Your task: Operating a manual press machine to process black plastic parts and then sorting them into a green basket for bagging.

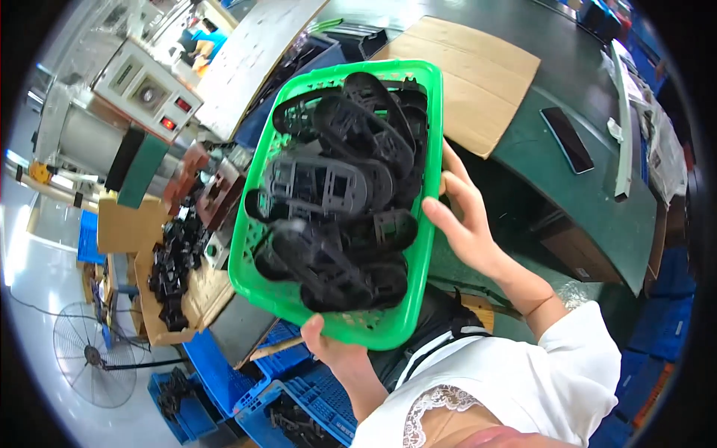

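A green plastic basket (436, 134) is held up in front of me, tilted so that its inside faces me. Black oval plastic housings (321, 183) with cut-out openings lie heaped in it, overlapping at many angles. My left hand (336, 353) grips the basket's near rim, thumb over the edge and fingers hidden beneath. At the right side, my right hand (470, 224) holds the rim, its thumb in front and its fingers along the outer wall.
Left stands a machine with a control box (147, 89); beside it is a cardboard box (149, 299) of small black parts. Blue crates (261, 403) sit below, near a fan (93, 355). A phone (566, 140) and cardboard sheet (463, 75) lie on the green table (590, 216).
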### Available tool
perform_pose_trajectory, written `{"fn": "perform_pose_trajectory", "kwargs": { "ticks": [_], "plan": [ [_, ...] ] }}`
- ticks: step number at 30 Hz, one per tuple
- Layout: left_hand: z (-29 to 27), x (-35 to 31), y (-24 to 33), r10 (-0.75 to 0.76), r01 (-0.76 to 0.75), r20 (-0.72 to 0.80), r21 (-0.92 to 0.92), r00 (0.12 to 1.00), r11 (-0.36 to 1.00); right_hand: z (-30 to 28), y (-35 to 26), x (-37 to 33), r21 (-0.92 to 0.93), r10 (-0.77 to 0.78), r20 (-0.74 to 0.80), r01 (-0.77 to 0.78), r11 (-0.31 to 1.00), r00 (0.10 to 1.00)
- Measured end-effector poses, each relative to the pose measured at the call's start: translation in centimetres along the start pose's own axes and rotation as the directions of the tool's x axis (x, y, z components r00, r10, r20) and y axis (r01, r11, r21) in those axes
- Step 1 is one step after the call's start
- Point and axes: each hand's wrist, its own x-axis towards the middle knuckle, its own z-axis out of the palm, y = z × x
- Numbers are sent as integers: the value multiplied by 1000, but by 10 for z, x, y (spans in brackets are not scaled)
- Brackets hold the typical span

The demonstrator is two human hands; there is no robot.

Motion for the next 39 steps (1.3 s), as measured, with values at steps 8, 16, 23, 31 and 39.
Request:
{"fn": "perform_pose_trajectory", "kwargs": {
  "ticks": [8, 16, 23, 31, 39],
  "plan": [
    [129, 119, -63, -247, 260, 244, -20, 938, 966, -95, 54, 72, -199, -16, -310, -48, 979, 951],
    [173, 224, -130, -312, 274, 422, 149, 851, 950, -145, 171, 149, -365, -114, -440, -61, 929, 891],
    [157, 309, -141, -231, 121, 465, 255, 855, 959, -112, 169, 182, -259, 46, -416, -166, 951, 908],
    [174, 322, -176, -269, 184, 356, 254, 895, 949, -140, 184, 182, -483, 127, -333, -284, 828, 934],
    [153, 336, -170, -251, 151, 438, 250, 863, 956, -162, 182, 141, -594, 176, -361, -371, 714, 916]
  ]
}}
